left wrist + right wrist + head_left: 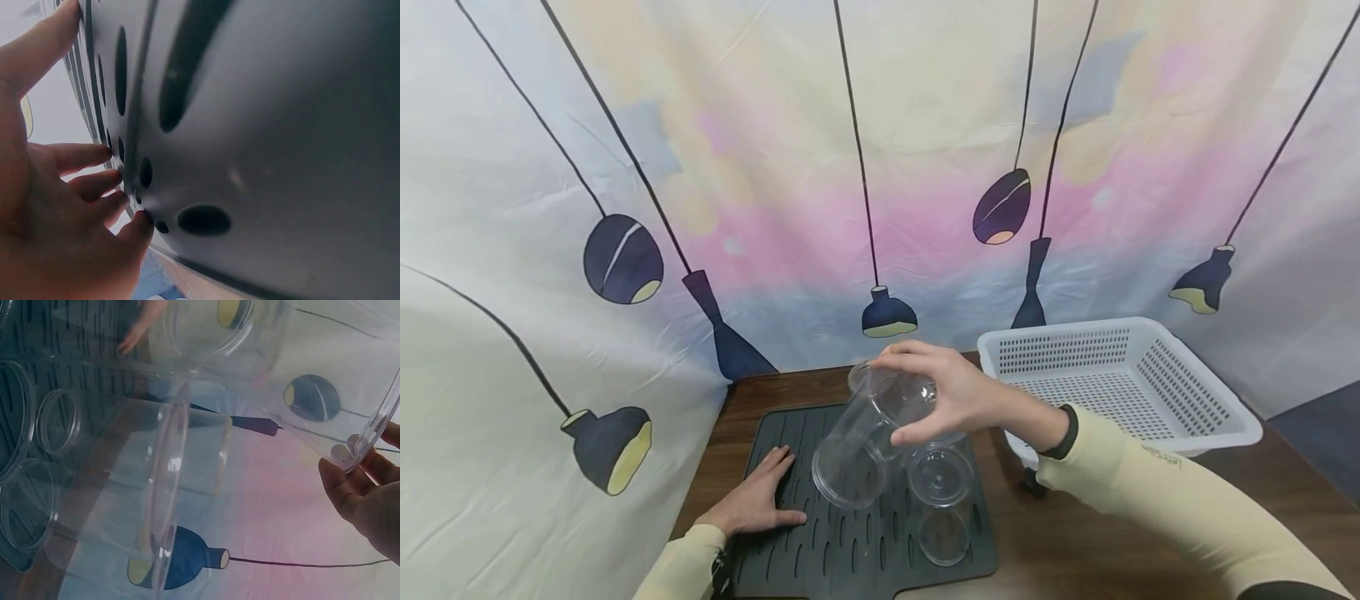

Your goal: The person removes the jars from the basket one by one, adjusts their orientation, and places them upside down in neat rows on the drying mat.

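Note:
My right hand [958,387] grips a large clear plastic cup [848,473] by its upper end. The cup hangs tilted over the dark grey slotted mat [842,554], its wide rim toward the lower left. In the right wrist view, fingertips and thumb pinch the edge of that clear cup [369,425]. Several other clear cups [942,479] stand on the mat's right part; their transparent walls overlap, so some outlines are hard to separate. On the mat's left side rests my left hand [758,497], fingers spread and holding nothing. The left wrist view shows its fingertips touching the slotted mat [281,156].
A white perforated basket [1063,354] sits to the right on the dark wooden table [1045,542]. Behind the table hangs a fabric backdrop [775,125] printed with lamps; it also closes off the left side.

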